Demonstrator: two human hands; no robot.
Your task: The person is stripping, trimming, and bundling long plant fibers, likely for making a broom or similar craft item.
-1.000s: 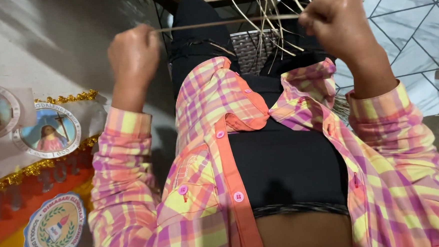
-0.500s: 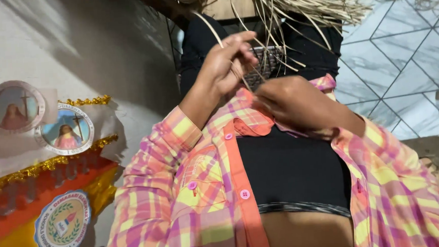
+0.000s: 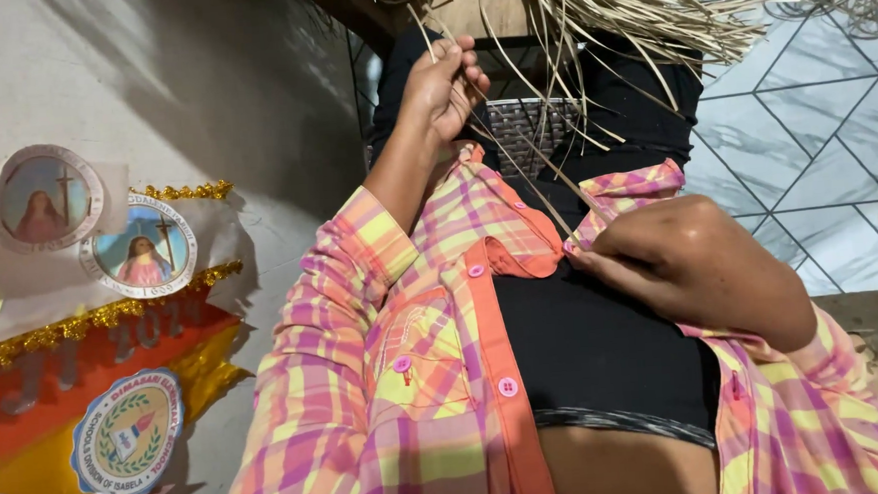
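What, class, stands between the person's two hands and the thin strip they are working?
Nothing visible: the left hand pinches the strip near its upper end, and the right hand grips its lower end.

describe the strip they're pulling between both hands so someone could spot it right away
Start at the plaid shirt open over a black top. Above it a small woven panel lies on the lap under a bundle of loose straw strands. The strip is the taut, straight one slanting from the left hand to the right hand; its neighbours hang loose and curved.
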